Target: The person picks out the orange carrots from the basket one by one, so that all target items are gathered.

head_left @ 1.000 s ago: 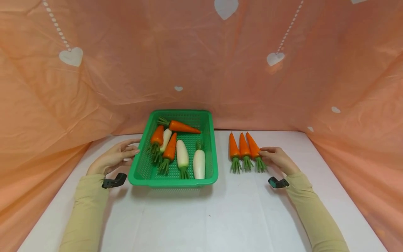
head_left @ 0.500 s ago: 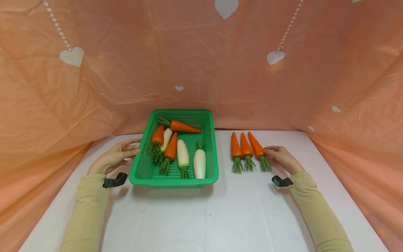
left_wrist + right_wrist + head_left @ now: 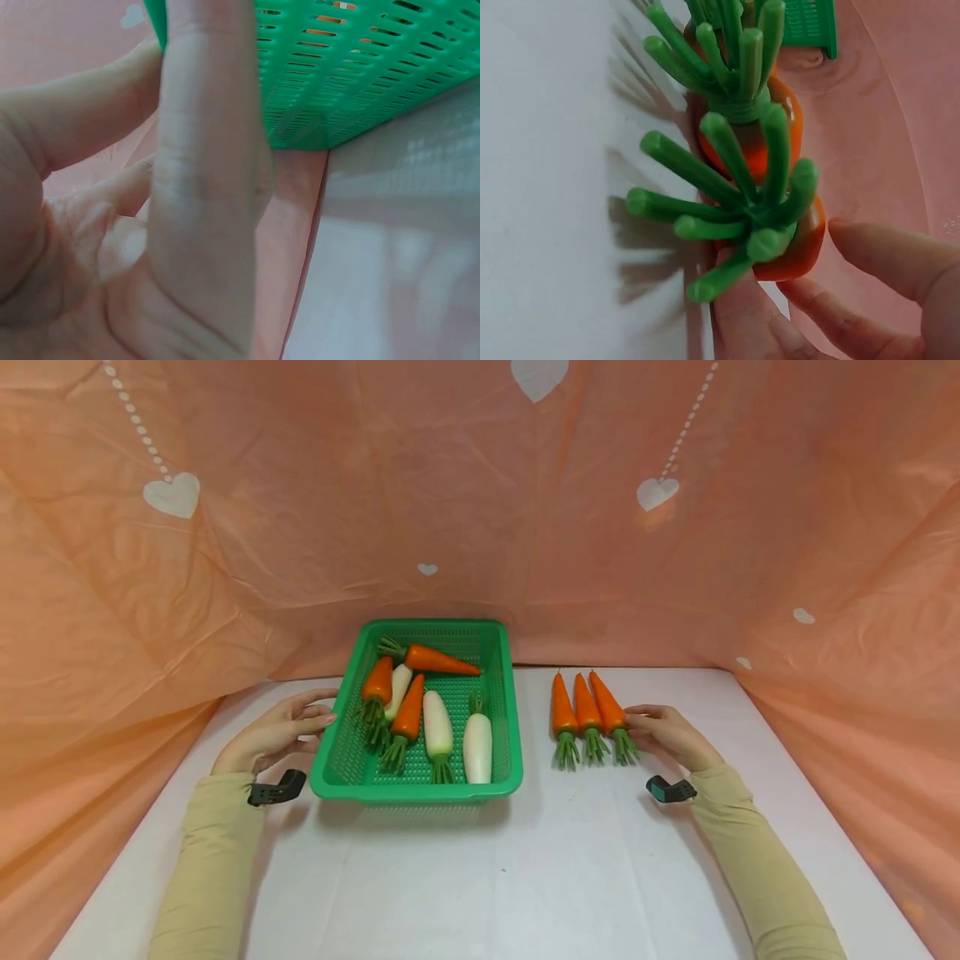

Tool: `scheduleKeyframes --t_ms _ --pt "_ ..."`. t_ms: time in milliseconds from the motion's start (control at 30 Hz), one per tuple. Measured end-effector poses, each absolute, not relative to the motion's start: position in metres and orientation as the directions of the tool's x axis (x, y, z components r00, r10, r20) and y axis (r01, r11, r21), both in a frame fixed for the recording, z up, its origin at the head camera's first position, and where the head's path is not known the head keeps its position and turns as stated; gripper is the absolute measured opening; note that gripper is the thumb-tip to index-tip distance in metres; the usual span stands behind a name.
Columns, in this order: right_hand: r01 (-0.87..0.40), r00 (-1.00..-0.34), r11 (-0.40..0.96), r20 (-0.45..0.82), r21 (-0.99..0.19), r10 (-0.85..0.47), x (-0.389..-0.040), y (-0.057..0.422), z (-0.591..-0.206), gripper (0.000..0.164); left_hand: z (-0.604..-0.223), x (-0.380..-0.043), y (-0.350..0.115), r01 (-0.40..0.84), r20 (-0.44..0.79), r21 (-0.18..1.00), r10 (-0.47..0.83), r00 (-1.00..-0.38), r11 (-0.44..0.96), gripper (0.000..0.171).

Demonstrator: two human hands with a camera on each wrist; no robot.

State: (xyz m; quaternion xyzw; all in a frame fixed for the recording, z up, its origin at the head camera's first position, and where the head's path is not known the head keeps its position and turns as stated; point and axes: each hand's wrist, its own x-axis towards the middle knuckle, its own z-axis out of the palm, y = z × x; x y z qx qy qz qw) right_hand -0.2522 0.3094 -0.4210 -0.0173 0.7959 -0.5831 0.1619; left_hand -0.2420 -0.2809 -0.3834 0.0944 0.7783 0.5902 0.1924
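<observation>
In the head view my left hand (image 3: 283, 728) is at the left rim of a green perforated plastic basket (image 3: 420, 793), its fingers holding the rim. The left wrist view shows the basket's slotted side (image 3: 360, 67) above the fingers. Three carrots with green stem stubs lie side by side to the right of the basket: a left carrot (image 3: 562, 706), a middle carrot (image 3: 587, 706) and a right carrot (image 3: 608, 700). My right hand (image 3: 670, 735) grips the right carrot near its stem end, thumb and fingers about its body in the right wrist view.
Inside the basket lie three carrots, one a crosswise carrot (image 3: 438, 661), and three white radishes, one an upright-lying radish (image 3: 437, 725). A white table (image 3: 420, 893) bears everything. A pink-orange cloth (image 3: 465, 510) with hearts hangs behind and at both sides.
The right carrot moved slightly right with my right hand, opening a gap, then came back left against the middle carrot. My left hand stays at the basket rim.
</observation>
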Motion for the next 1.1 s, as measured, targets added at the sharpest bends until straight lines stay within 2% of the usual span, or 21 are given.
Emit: scheduleKeyframes --t_ms 233,467,567,867,1100 --pt "0.159 -0.949 0.290 -0.227 -0.944 -0.219 -0.252 0.314 -0.416 0.051 -0.384 -0.241 -0.281 -0.083 -0.185 0.960 0.384 -0.905 0.266 0.065" --pt "0.137 -0.956 0.357 -0.217 -0.924 -0.197 -0.258 0.313 -0.395 0.059 -0.383 -0.243 -0.282 -0.080 -0.187 0.957 0.378 -0.907 0.280 0.067" --pt "0.125 -0.955 0.341 -0.205 -0.932 -0.212 -0.263 0.305 -0.384 0.060 -0.383 -0.243 -0.282 -0.085 -0.192 0.956 0.377 -0.906 0.282 0.066" --pt "0.076 -0.942 0.263 -0.155 -0.962 -0.296 -0.284 0.262 -0.342 0.059 -0.383 -0.243 -0.281 -0.078 -0.182 0.960 0.390 -0.903 0.267 0.066" --pt "0.011 -0.904 0.231 -0.109 -0.973 -0.414 -0.296 0.211 -0.320 0.050 -0.384 -0.244 -0.280 -0.081 -0.181 0.964 0.402 -0.898 0.253 0.063"
